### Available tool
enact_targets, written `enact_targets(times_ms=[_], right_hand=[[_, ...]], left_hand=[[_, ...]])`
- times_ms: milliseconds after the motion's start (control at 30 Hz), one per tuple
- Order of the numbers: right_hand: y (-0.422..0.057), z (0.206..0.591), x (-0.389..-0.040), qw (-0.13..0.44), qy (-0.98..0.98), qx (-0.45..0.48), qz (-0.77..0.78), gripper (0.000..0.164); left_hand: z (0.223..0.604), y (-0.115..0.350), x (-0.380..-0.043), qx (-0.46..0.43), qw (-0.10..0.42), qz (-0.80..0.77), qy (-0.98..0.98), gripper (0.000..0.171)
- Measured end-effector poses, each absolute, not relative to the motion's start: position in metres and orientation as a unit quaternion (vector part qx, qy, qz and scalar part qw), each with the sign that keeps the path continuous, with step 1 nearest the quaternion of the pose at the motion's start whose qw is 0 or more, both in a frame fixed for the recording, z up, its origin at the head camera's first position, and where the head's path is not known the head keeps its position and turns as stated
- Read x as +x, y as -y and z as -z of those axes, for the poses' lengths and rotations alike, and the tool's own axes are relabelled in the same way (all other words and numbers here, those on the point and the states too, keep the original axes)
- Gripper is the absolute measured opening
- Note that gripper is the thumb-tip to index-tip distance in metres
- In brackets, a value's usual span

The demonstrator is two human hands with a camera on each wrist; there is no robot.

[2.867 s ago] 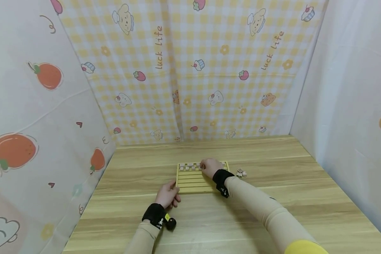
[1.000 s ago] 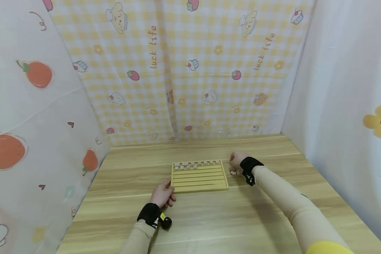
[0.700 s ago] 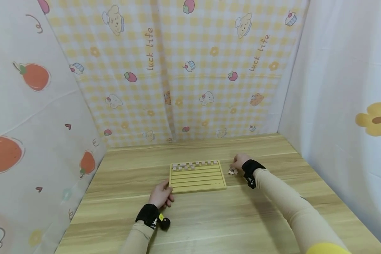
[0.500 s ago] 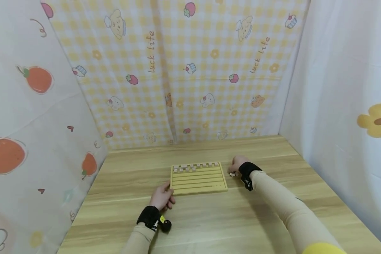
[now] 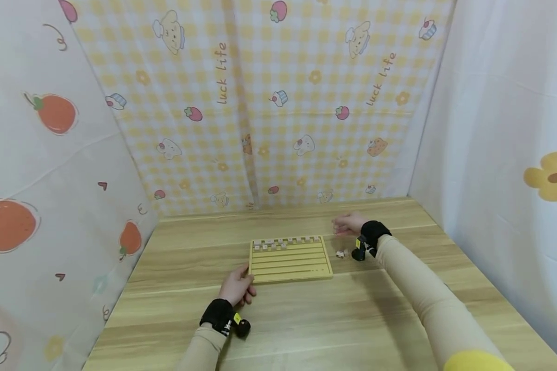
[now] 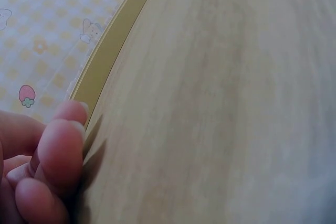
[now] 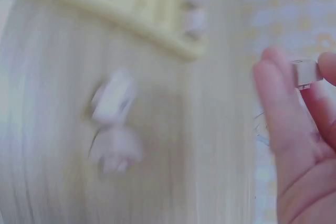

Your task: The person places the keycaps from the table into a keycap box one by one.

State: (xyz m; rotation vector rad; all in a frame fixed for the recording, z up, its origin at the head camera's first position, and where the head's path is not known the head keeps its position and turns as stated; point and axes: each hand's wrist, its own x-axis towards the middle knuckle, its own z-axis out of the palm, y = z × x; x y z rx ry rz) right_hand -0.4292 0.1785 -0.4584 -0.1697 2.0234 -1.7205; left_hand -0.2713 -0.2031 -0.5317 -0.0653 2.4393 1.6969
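A yellow slotted board [image 5: 290,264] lies on the table. Small off-white blocks stand along its back row, with several more in the row below, at the left. My left hand [image 5: 235,287] holds the board's front left corner; in the left wrist view its fingertips [image 6: 62,150] are bent against the yellow edge. Beyond the board's right side, my right hand [image 5: 350,222] is raised over the table. The right wrist view shows it pinching a small off-white block [image 7: 306,73] between thumb and fingers. Loose blocks [image 5: 340,254] lie below that hand, blurred in the right wrist view.
The wooden table [image 5: 288,324] ends at a yellow checked cloth [image 5: 288,129] behind the board. White printed cloth [image 5: 32,165] hangs on the left, and another white cloth [image 5: 492,129] on the right.
My right hand has gone from the board's second row to the loose blocks, then lifted away with one block pinched. The left hand stays at the board's corner. The view shifts slightly.
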Motion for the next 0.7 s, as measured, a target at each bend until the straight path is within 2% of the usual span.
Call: enact_targets(times_ms=[67, 200, 467, 700], right_hand=[[-0.180, 0.455, -0.432, 0.251, -0.683, -0.054, 0.684, 0.055], [-0.179, 0.453, -0.432, 0.254, -0.630, -0.040, 0.732, 0.052], [-0.171, 0.457, -0.429, 0.246, -0.636, -0.022, 0.731, 0.052], [-0.156, 0.453, -0.422, 0.248, -0.616, -0.043, 0.746, 0.048]], left_hand=[[0.531, 0.204, -0.271, -0.022, 0.084, -0.569, -0.818, 0.059], [0.530, 0.204, -0.270, -0.016, 0.081, -0.564, -0.822, 0.058], [0.530, 0.206, -0.268, -0.026, 0.084, -0.566, -0.820, 0.059], [0.528, 0.205, -0.269, -0.026, 0.083, -0.567, -0.819, 0.057]])
